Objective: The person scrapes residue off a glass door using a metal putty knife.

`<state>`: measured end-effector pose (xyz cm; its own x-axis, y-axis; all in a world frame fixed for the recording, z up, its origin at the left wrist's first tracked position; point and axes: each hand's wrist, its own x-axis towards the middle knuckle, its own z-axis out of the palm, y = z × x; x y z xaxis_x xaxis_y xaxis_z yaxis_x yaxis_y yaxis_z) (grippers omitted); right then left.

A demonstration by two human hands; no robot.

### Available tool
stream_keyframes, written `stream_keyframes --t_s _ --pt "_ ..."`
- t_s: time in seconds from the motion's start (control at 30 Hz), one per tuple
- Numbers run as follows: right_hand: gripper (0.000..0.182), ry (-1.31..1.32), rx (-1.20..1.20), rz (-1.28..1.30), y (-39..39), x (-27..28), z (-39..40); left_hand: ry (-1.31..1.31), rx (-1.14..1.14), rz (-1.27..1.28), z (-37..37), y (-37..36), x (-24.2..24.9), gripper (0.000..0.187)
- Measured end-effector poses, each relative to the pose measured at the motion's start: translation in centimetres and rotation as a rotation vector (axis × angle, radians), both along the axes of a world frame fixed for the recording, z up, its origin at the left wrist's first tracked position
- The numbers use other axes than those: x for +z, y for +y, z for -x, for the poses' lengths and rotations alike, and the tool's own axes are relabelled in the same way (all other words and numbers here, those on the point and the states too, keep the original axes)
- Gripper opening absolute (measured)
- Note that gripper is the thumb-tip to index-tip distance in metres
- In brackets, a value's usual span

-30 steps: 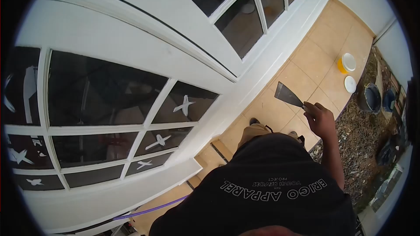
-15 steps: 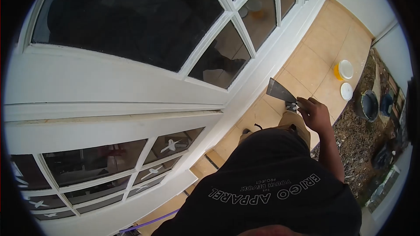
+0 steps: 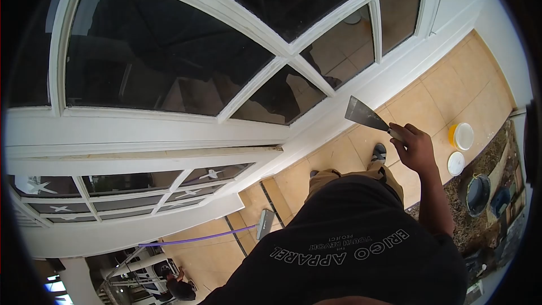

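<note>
My right hand point(image 3: 416, 148) is closed around the handle of a putty knife point(image 3: 366, 116), held out in front of my body above the tiled floor. Its wide, flat metal blade points up and left, towards the white window frame point(image 3: 307, 62). In this view the blade appears close to the lower part of the frame, but whether it touches cannot be made out. My left hand is out of view.
On the tan tiles point(image 3: 418, 107) stand a yellow tub with a white top point(image 3: 463, 136) and a white lid point(image 3: 455, 164). A dark bucket point(image 3: 477, 195) sits on the soil. Behind lie a purple pole point(image 3: 197, 239), its grey flat head point(image 3: 264, 225) and another person point(image 3: 180, 288).
My view has swung, bringing the purple pole's grey head and another person into sight at lower left. The putty knife stays in my right hand, its blade still pointing up and left.
</note>
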<state>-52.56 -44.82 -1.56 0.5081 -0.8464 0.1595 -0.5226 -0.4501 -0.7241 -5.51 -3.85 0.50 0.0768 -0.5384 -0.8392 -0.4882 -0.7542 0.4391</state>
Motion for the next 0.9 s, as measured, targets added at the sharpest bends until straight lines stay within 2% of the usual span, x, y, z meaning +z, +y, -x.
stream_keyframes --t_s 0.2,0.37,0.5,0.6,0.73,0.8,0.9 --pt "0.040 -0.225 0.066 -0.044 -1.3 -1.8 -2.2 -0.016 0.193 0.034 4.6 1.4 3.6 0.051" --pt "0.041 -0.178 0.237 0.001 -2.8 -2.0 -4.6 -0.024 0.264 0.036 3.8 0.3 6.5 0.052" --pt "0.041 -0.266 0.274 -0.032 -2.1 -2.7 -6.9 0.029 0.394 -0.003 5.8 4.7 7.7 0.052" --pt "0.042 -0.234 0.308 -0.011 -1.1 -2.4 -8.2 0.074 0.501 0.006 7.3 8.7 7.9 0.053" --pt "0.042 -0.234 0.326 0.074 2.3 -0.7 -9.3 0.151 0.542 0.055 5.4 12.0 6.6 0.054" --pt "0.043 -0.233 0.306 0.018 5.0 -0.2 -9.9 0.193 0.559 0.091 3.9 14.2 5.7 0.054" --pt "0.043 -0.232 0.273 0.067 9.9 -0.1 -11.6 0.260 0.626 0.151 3.0 19.7 4.1 0.055"
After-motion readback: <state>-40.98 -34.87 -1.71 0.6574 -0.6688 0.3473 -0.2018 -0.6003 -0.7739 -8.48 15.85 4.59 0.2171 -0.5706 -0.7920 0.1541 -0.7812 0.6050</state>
